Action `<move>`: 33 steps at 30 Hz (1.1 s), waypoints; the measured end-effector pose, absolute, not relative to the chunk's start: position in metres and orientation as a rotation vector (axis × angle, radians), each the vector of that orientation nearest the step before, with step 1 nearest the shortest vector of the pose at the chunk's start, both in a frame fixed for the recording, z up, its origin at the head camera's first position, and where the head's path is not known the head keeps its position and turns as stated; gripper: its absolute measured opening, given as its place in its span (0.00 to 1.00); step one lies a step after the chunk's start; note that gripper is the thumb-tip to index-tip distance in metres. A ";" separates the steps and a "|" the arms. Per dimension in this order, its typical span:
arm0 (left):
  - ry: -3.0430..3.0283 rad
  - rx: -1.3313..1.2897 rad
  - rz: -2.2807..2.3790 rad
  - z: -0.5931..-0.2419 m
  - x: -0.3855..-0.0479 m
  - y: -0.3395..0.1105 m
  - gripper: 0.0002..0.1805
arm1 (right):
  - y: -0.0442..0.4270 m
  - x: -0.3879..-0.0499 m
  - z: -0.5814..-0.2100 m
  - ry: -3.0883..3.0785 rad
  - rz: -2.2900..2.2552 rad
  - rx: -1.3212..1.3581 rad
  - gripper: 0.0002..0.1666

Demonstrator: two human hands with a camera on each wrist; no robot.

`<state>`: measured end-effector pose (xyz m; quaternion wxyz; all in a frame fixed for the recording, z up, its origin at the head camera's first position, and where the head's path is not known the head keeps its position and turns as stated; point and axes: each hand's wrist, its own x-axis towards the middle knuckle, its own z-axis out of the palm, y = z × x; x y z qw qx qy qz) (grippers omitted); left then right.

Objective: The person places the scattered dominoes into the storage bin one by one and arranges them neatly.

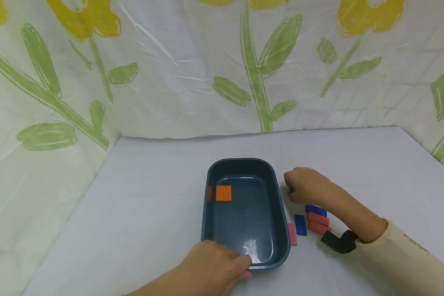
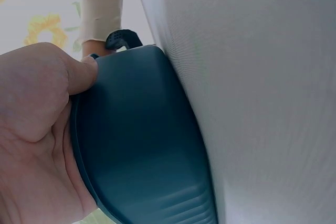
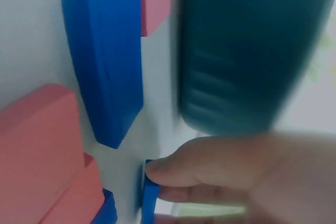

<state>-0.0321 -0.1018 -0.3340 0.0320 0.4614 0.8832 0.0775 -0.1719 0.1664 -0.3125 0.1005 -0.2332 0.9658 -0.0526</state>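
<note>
My left hand [image 1: 216,265] grips the near rim of a dark teal tray [image 1: 244,230], and the left wrist view shows the thumb over the edge of the tray [image 2: 142,129]. Two orange blocks [image 1: 223,193] lie side by side inside, near the left wall. To the right of the tray, my right hand [image 1: 306,186] pinches a blue block [image 1: 291,190]; in the right wrist view the thumb and fingers of the hand [image 3: 220,171] hold this blue block [image 3: 149,200] close to the surface.
Right of the tray lie a pink block [image 1: 292,234], a blue block [image 1: 301,225], another blue block [image 1: 316,210] and two red blocks [image 1: 319,223]. A black strap-like object [image 1: 339,241] is at the right wrist. A painted floral sheet [image 1: 170,82] hangs behind the white table [image 1: 151,172].
</note>
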 end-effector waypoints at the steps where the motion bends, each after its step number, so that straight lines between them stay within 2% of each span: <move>1: 2.715 1.415 0.238 -0.334 -0.032 -0.102 0.12 | 0.167 -0.173 -0.312 2.851 -0.165 -0.703 0.10; 7: 2.696 1.410 0.261 -0.334 -0.033 -0.102 0.12 | 0.171 -0.175 -0.303 2.843 -0.195 -0.763 0.14; 15: 2.716 1.448 0.288 -0.333 -0.032 -0.103 0.11 | 0.169 -0.173 -0.271 2.842 -0.261 -0.816 0.15; 24: 2.735 1.467 0.292 -0.332 -0.032 -0.103 0.11 | 0.150 -0.170 -0.246 2.848 -0.211 -0.988 0.11; 33: 2.712 1.442 0.290 -0.334 -0.033 -0.104 0.11 | 0.123 -0.171 -0.240 2.809 -0.097 -1.066 0.12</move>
